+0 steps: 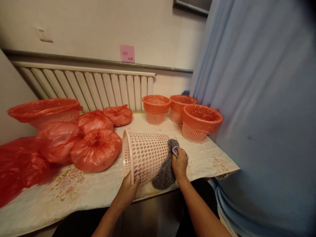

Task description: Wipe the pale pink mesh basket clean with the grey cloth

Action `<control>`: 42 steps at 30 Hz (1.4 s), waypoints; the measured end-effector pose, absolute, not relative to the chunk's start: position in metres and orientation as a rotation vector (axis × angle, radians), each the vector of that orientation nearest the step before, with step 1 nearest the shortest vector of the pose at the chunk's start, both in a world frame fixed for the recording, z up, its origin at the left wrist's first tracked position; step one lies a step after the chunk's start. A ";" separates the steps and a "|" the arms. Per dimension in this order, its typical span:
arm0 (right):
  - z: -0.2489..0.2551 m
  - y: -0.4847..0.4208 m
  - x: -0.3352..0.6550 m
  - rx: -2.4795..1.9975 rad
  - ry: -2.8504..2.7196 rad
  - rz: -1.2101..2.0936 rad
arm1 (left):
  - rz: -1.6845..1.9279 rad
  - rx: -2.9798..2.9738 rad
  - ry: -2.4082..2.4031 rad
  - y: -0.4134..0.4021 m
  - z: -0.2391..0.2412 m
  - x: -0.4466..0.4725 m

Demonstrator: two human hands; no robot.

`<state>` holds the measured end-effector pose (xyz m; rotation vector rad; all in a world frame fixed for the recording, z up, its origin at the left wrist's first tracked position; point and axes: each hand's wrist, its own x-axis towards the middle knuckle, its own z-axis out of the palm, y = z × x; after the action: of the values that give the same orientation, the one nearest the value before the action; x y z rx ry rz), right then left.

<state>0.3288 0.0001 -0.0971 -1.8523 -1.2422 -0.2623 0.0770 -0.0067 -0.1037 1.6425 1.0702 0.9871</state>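
A pale pink plastic wastebasket (148, 153) with a lattice wall lies on its side near the table's front edge, its mouth facing left. My left hand (128, 191) is closed on the rim at its lower front, thumb on the outside. Bunched in my right hand (180, 163) is a dark grey cloth (165, 172), pressed against the base end of the wastebasket. Part of the cloth hangs down in front of that end. The palm side of my right hand is hidden.
Three baskets lined with red bags, a front one (194, 135) among them, stand at the back right. Several filled red plastic bags (96, 149) crowd the left, before a larger lined basket (59, 115). A blue curtain (259, 125) borders the right; a radiator (98, 85) stands behind.
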 end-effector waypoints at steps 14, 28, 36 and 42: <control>-0.036 -0.026 0.199 -1.298 -1.686 -0.107 | 0.973 1.661 0.909 -0.026 -0.112 0.073; -0.039 0.038 0.324 -1.942 -1.513 -0.272 | 0.955 1.755 0.974 -0.031 -0.139 0.065; -0.063 0.022 0.362 -1.998 -1.334 -0.305 | 0.866 1.804 0.921 -0.039 -0.126 0.063; -0.077 0.009 0.347 -1.900 -1.263 -0.316 | 1.044 1.627 1.100 -0.035 -0.085 0.074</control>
<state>0.3467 0.0089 -0.0768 -1.9002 -1.2628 -0.3162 0.0735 -0.0350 -0.0848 1.6265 1.0999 1.0444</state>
